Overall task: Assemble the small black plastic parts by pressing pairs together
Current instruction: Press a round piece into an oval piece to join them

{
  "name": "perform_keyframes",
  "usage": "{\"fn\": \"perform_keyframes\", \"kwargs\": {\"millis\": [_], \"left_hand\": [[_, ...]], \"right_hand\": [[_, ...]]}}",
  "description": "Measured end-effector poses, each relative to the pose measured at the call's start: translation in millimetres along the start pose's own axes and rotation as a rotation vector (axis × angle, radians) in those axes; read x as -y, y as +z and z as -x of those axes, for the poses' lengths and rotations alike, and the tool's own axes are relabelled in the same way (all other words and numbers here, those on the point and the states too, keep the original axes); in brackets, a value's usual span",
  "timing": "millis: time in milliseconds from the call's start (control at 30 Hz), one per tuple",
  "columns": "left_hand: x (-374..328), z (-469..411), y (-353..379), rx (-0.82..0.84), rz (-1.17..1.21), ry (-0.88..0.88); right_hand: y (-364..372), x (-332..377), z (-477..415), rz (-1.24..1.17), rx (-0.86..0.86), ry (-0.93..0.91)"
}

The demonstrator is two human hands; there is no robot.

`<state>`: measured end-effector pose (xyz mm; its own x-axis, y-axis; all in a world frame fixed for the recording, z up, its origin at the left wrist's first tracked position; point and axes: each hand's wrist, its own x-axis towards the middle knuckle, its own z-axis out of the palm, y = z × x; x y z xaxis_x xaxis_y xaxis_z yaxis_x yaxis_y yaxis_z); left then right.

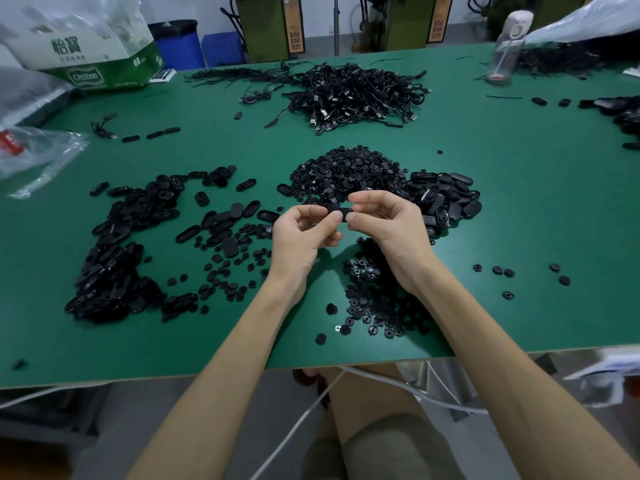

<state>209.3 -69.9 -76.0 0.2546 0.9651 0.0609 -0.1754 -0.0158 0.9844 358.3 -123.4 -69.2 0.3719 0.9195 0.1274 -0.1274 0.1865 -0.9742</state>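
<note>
Above the middle of the green table [519, 209], my left hand [304, 233] and my right hand [384, 223] meet and pinch one small black oval plastic part [338, 212] between thumbs and fingertips. A mound of small round black parts [349, 171] lies just behind the hands. Black oval shells [446, 199] are heaped to its right. More oval shells [114, 265] spread across the left side. Round button-like parts [374, 299] are scattered under my right wrist.
A tangle of black cables [356, 95] sits at the back centre. A green and white carton [93, 60] and clear plastic bags [34, 154] stand at the left. A water bottle [507, 46] is at the back right. Loose round parts [509, 271] dot the right side.
</note>
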Motion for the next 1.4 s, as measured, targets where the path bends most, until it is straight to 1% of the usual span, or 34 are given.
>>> {"fn": "perform_keyframes", "kwargs": {"millis": [133, 267, 333, 600, 833, 933, 1033, 1167, 1267, 1400], "left_hand": [[1, -1, -3, 0.006, 0.015, -0.031], [0, -3, -7, 0.132, -0.006, -0.035], [0, -3, -8, 0.16, -0.01, -0.029], [-1, 0, -4, 0.1, 0.015, -0.002], [-3, 0, -4, 0.023, 0.1, -0.021], [-5, 0, -5, 0.044, 0.121, -0.032], [-6, 1, -3, 0.113, 0.142, -0.025], [-5, 2, -1, 0.082, 0.093, 0.03], [-3, 3, 0, 0.104, 0.034, 0.066], [0, 3, 2, 0.132, -0.093, 0.102]], "right_hand": [[-1, 0, 0, -0.001, 0.012, 0.007], [-2, -1, -1, -0.007, 0.021, 0.016], [-1, -2, -1, -0.002, 0.026, 0.015], [-1, -5, -2, 0.003, 0.023, 0.015], [-1, -2, 1, 0.035, 0.076, 0.004], [1, 0, 3, 0.082, 0.103, 0.031], [5, 0, 5, 0.203, 0.1, -0.021], [5, 0, 5, 0.255, 0.058, -0.112], [5, 0, 3, 0.215, 0.022, -0.105], [3, -3, 1, 0.243, -0.019, -0.11]]}}
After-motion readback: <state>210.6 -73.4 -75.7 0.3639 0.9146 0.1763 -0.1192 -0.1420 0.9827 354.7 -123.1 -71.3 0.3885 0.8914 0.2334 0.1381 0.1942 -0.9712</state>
